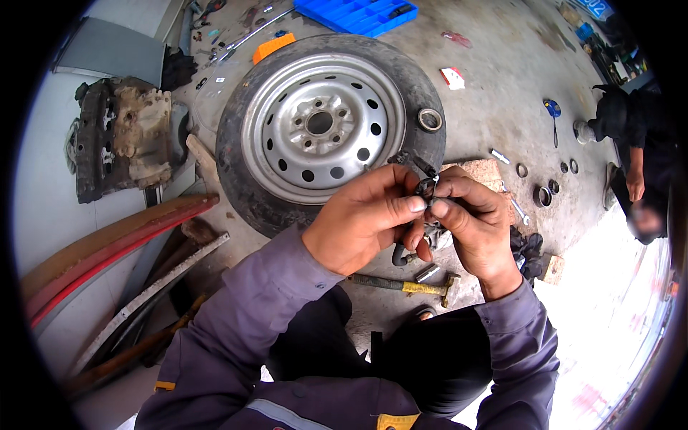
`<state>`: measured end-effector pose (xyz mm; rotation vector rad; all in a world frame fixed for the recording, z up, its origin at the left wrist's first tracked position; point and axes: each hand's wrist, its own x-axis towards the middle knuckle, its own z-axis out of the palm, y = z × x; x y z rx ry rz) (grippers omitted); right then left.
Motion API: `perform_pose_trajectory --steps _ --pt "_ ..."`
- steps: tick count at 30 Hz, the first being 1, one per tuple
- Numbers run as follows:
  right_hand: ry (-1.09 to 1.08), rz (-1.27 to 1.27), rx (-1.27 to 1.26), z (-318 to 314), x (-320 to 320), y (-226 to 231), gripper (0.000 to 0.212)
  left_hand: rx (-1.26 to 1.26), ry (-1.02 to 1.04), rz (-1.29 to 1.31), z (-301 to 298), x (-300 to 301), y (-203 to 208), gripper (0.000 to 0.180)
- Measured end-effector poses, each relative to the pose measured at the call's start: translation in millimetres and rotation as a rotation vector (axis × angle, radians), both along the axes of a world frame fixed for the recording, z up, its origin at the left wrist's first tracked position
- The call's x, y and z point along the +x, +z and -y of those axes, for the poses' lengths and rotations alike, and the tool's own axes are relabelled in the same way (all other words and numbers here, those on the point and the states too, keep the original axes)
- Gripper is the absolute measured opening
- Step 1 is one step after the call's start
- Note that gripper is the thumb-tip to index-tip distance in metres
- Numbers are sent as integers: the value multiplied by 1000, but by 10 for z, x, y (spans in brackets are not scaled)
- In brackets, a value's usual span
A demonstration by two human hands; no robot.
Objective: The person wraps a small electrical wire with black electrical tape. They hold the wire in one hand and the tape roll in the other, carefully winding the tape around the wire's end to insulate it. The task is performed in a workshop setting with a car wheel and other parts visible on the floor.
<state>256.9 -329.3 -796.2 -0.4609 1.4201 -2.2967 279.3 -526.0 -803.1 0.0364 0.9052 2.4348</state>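
My left hand (369,215) and my right hand (474,223) meet in front of me, both closed in a pinch on a small black part (426,188). Fingers cover much of it, so its kind cannot be made out. Just beyond the hands lies a tyre (240,154) on a silver steel wheel (320,154), flat on the floor. A metal ring (430,120) rests on the tyre's right side. Below my hands a hammer (408,287) with a yellow-banded handle lies on the ground, and a dark curved hose (399,256) shows beside my left fingers.
An engine block (132,140) stands at the left, near long curved panels (122,244). A blue compartment tray (351,16) and an orange piece (272,47) lie beyond the tyre. Several rings, a wrench (520,211) and another person (638,143) are on the right.
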Motion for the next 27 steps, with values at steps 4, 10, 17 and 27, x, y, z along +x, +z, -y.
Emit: perform_pose_trajectory --steps 4,10,17,27 --pt "-110 -175 181 -52 8 -56 16 -139 22 -103 -45 22 21 21" --pt "-162 -372 449 -84 16 -27 23 -569 180 -292 -88 44 136 17" --pt "-139 129 290 15 147 124 15 -483 240 -291 -116 43 130 16" --pt "-149 304 -6 -46 142 59 16 -576 337 -461 -228 15 92 12"
